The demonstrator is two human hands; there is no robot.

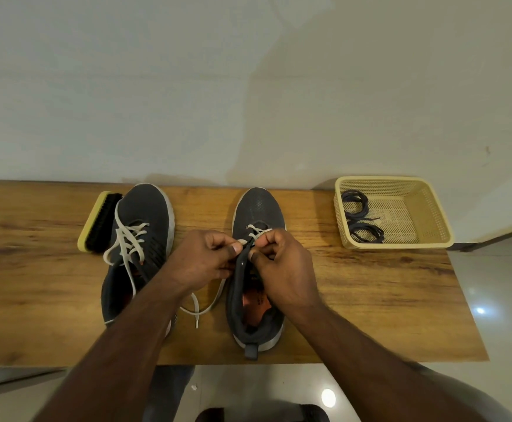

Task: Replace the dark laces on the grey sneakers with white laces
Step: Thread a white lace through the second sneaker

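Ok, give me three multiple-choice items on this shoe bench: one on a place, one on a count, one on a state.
1. Where do the dark laces lie?
A. In the cream basket
B. On the floor
C. Inside the left sneaker

2. How many grey sneakers stand on the wooden bench?
A. One
B. Two
C. Three

3. What is the state of the right sneaker?
A. No lace at all
B. Laced with a dark lace
C. White lace partly threaded, both hands on it

Answers: 1 A, coiled laces sit in the basket's left half. 2 B, a pair stands side by side. 3 C, the left hand and right hand pinch lace at the eyelets.
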